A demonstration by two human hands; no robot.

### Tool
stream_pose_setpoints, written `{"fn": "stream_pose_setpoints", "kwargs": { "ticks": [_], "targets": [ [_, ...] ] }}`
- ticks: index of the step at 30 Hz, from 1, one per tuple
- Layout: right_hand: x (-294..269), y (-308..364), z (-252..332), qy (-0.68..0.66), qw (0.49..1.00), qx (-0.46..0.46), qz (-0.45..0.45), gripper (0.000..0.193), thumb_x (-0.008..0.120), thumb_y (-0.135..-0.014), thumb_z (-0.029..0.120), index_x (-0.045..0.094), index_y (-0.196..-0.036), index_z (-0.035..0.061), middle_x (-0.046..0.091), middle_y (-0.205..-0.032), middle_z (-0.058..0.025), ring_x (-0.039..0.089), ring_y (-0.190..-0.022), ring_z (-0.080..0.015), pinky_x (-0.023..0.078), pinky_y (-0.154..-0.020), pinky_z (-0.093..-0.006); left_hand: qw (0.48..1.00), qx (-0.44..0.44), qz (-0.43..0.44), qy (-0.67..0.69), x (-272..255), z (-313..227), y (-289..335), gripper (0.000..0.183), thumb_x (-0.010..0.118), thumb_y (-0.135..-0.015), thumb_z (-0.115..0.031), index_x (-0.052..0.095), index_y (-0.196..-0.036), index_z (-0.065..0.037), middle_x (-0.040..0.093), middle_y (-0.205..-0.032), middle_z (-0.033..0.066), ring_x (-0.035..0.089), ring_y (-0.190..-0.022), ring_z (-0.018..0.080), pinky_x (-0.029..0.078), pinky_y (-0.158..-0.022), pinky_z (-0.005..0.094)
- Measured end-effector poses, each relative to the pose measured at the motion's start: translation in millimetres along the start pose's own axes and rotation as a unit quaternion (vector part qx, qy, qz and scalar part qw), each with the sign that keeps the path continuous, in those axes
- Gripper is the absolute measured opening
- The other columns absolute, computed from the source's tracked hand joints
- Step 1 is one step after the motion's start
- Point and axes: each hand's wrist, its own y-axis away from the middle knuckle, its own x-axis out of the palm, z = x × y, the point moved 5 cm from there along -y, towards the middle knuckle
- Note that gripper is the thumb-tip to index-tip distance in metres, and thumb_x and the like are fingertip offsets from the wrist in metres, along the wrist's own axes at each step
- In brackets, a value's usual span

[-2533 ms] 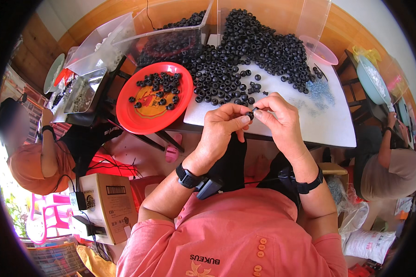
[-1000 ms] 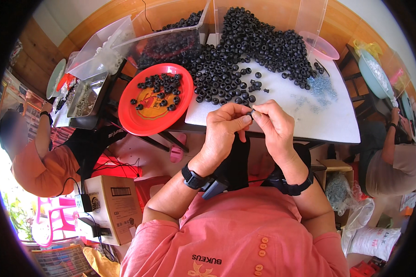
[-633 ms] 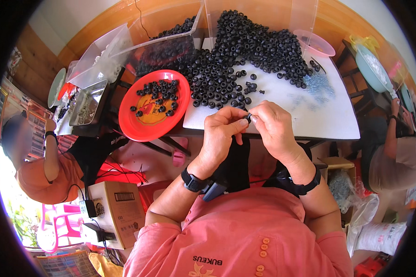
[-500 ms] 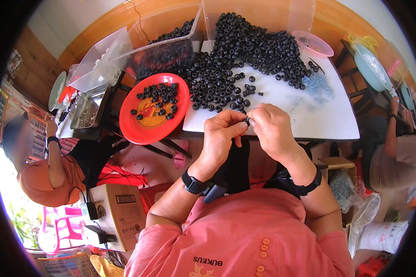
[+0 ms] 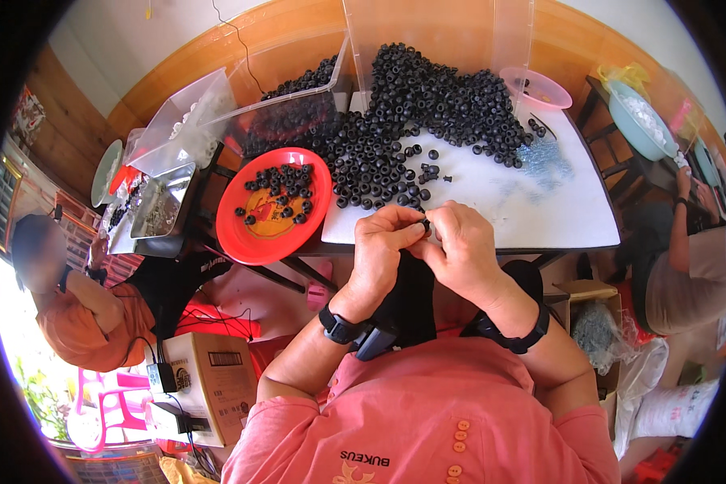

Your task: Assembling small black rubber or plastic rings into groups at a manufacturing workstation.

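My left hand point(image 5: 379, 254) and my right hand point(image 5: 466, 248) meet at the near edge of the white tabletop point(image 5: 532, 218). Both sets of fingers are closed in a pinch on one small black bead-like part point(image 5: 424, 227), mostly covered by the fingertips. Just beyond them spreads a big heap of round black parts with holes point(image 5: 436, 93), thinning to loose ones toward my hands. A red plate point(image 5: 232, 240) left of my left hand holds several of the same parts. Small pale-blue clear bits point(image 5: 544, 165) lie scattered on the right of the tabletop.
A clear bin point(image 5: 298, 109) with more black parts stands at the back left, beside another clear tub point(image 5: 181, 121) and a metal tray point(image 5: 163, 202). A pink bowl point(image 5: 552, 101) sits far right. Co-workers sit at left and right. A cardboard box point(image 5: 210, 379) stands lower left.
The view has tilted slightly, so the table sits lower in it. My right fingers have shifted around the small black part, with the thumb now showing. The co-worker at left has lowered an arm.
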Motion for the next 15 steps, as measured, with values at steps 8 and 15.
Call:
{"fn": "stream_pose_setpoints", "kwargs": {
  "ticks": [8,15],
  "targets": [
    [-1.5,5.5,-5.8,0.025,0.998,-0.026,-0.057,0.031,0.075,-0.066,0.014,0.049,-0.081,0.0072,0.053,-0.072,-0.0084,0.056,-0.065,-0.0296,0.044,-0.057,-0.0402,1.000,-0.022,-0.007,-0.014,12.4,-12.5,16.2,0.011,0.064,-0.090,-0.003,0.067,-0.094,0.006,0.068,-0.081,0.0090,0.063,-0.067,0.0129,0.049,-0.051,0.0227],
    [-6.0,9.2,-0.5,-0.041,0.999,-0.028,0.004,0.034,0.076,-0.064,0.016,0.047,-0.080,0.0069,0.054,-0.068,-0.0089,0.058,-0.058,-0.0310,0.044,-0.052,-0.0416,0.995,-0.056,0.047,-0.066,7.1,-12.5,25.7,0.015,0.064,-0.091,-0.008,0.067,-0.089,0.006,0.066,-0.072,0.0090,0.060,-0.058,0.0115,0.043,-0.043,0.0214]
  ]
}}
